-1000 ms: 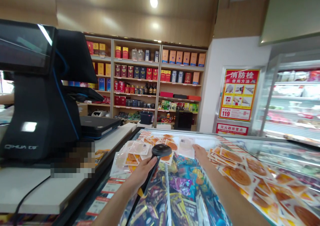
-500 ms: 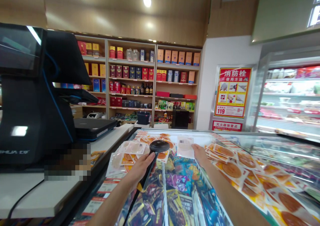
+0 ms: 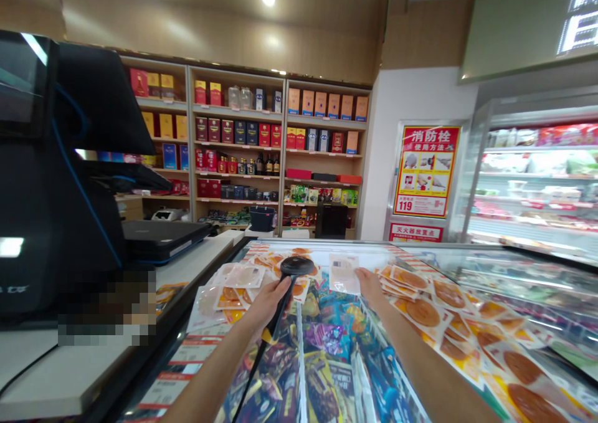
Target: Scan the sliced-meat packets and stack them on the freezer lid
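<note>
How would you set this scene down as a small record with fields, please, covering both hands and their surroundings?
Left hand: wrapped around the handle of a black scanner
Right hand: holding a pale flat packet by its edge
Beneath: glass-topped case, with colourful bagged goods showing through
On the glass, right: spread packets with orange-brown discs
Beside, left: white counter bearing a black terminal
Background: stocked shelves; red-and-yellow poster
</note>
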The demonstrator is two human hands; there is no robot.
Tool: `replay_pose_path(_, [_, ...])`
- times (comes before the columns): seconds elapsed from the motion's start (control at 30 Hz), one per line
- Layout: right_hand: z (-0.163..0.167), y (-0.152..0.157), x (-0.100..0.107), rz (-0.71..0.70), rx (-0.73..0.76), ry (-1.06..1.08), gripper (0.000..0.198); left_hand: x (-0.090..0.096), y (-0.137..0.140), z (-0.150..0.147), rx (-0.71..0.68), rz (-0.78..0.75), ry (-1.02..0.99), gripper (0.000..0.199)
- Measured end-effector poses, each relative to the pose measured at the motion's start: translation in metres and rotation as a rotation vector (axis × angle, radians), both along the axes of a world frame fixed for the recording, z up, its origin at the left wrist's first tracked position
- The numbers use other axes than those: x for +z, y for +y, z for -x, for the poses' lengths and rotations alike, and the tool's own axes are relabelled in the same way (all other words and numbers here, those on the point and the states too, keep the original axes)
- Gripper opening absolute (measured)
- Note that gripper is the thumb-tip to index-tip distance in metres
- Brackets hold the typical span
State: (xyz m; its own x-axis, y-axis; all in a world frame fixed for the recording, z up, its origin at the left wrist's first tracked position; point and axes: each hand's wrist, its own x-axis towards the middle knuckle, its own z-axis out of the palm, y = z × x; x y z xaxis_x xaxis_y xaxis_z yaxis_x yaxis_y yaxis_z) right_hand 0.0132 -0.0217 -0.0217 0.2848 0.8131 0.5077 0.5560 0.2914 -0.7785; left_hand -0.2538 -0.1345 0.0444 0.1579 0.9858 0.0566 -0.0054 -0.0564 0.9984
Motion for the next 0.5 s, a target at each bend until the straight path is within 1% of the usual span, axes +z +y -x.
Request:
replay_pose_path(0.13, [-0.001,0.0,0.0,0.014,-0.005,-0.049,0.033,-0.002,0.002,-0.002,0.014,-0.039,-0.025,0.04])
replay_pose_path(0.3, [0.004,0.002,0.001,0.023,-0.022,-0.098,0.035,-0.004,0.007,0.001,-0.062,-0.004,-0.029,0.04])
replay_pose_path(0.43, [0.005,0.005,0.001,0.024,-0.068,-0.126,0.037,-0.006,0.012,0.006,-0.022,-0.004,-0.061,0.041])
replay_pose_path(0.5, [0.007,0.007,-0.001,0.027,-0.071,-0.14,0.038,-0.006,0.014,0.009,-0.025,0.008,-0.093,0.043])
